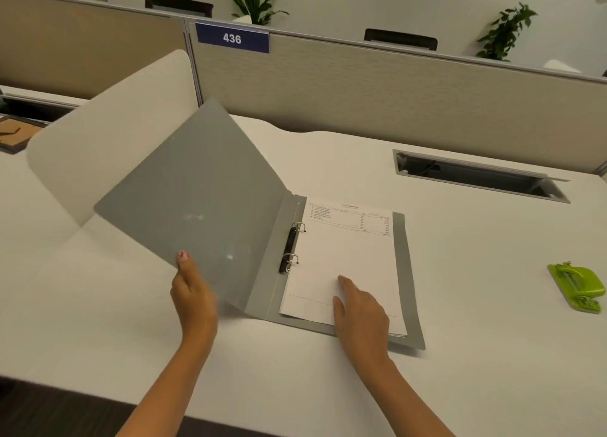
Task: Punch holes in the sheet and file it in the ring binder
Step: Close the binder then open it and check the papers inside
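Observation:
A grey ring binder (407, 272) lies open in the middle of the white desk. Its front cover (197, 187) is lifted and tilted up to the left. My left hand (190, 292) grips the cover's lower edge, thumb on the inside face. A printed white sheet (345, 256) lies on the binder's right half, its left margin threaded on two metal rings (294, 243). My right hand (358, 308) rests flat on the lower part of the sheet, fingers spread. A green hole punch (578, 287) sits far to the right on the desk, apart from both hands.
A curved white divider panel (108, 134) rises at the left behind the cover. A beige partition (394, 85) with a blue "436" sign (232, 38) runs along the back. An open cable slot (476, 175) is cut in the desk at back right. The desk's front edge (98, 397) is near me.

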`<state>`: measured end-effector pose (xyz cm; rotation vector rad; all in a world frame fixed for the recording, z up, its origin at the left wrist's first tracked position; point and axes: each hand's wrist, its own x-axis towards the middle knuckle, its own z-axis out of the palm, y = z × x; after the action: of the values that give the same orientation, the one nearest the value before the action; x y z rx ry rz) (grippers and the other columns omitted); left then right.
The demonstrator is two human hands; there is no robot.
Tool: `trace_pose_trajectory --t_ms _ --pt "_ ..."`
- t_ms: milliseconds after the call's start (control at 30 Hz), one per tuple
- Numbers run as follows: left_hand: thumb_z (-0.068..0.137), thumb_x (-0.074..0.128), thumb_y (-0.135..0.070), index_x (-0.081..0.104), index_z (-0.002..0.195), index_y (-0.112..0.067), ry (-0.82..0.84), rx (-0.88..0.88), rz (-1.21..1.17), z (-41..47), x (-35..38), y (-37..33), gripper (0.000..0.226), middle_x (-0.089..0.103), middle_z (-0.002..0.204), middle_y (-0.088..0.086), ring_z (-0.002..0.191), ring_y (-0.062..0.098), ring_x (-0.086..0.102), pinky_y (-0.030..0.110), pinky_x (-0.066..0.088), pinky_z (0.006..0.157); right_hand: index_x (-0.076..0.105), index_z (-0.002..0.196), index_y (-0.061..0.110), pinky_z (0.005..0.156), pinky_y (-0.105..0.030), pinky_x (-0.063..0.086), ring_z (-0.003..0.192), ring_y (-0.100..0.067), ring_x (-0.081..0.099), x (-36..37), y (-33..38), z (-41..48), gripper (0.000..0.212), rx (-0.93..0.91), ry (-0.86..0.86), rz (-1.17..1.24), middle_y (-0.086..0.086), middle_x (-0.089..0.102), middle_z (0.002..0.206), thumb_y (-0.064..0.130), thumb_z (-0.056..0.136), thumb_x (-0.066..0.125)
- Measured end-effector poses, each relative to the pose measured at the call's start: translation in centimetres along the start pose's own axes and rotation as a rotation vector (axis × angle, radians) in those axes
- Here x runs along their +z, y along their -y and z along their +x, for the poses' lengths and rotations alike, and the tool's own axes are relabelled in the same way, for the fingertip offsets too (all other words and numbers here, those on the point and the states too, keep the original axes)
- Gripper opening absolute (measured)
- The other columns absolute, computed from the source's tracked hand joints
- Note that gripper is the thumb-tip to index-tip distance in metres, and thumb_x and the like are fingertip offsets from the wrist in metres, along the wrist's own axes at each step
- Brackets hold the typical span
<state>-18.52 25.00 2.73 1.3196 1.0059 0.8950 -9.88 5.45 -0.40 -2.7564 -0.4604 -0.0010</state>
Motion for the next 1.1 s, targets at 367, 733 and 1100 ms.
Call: trace_pose_trajectory --t_ms 367,733,1100 --pt "0.097 0.035 -0.038 0.064 0.065 0.002 0.433 -0.443 0.626 2.0 -2.1 0.5 0.059 0.07 0.055 0.013 0.058 0.029 0.071 0.032 0.055 0.058 0.047 0.141 0.028 0.122 -0.039 0.013 0.146 -0.024 0.025 2.5 -1.5 -1.2 0.042 0.082 -0.051 0.113 0.001 0.04 0.152 0.035 0.1 0.044" --pt "0.082 0.069 -0.042 0.06 0.123 -0.025 0.983 0.612 0.792 -2.2 5.2 3.6 0.045 0.054 0.138 -0.008 0.136 0.011 0.038 0.035 0.027 0.114 0.048 0.13 0.014 0.104 -0.021 0.029 0.131 -0.018 0.031 2.1 -3.1 -1.8 0.043 0.244 -0.39 0.531 -0.001 0.05 0.133 0.008 0.09 0.06" --pt "0.077 0.053 -0.071 0.02 0.149 -0.038 1.064 0.67 1.221 -3.8 7.8 4.7 0.086 0.006 0.161 -0.01 0.148 0.023 -0.007 0.064 0.001 0.114 0.042 0.136 0.007 0.106 -0.036 0.034 0.131 -0.023 0.033 0.4 -3.4 -1.4 0.048 0.426 -0.332 0.551 -0.007 0.048 0.136 0.012 0.092 0.058"
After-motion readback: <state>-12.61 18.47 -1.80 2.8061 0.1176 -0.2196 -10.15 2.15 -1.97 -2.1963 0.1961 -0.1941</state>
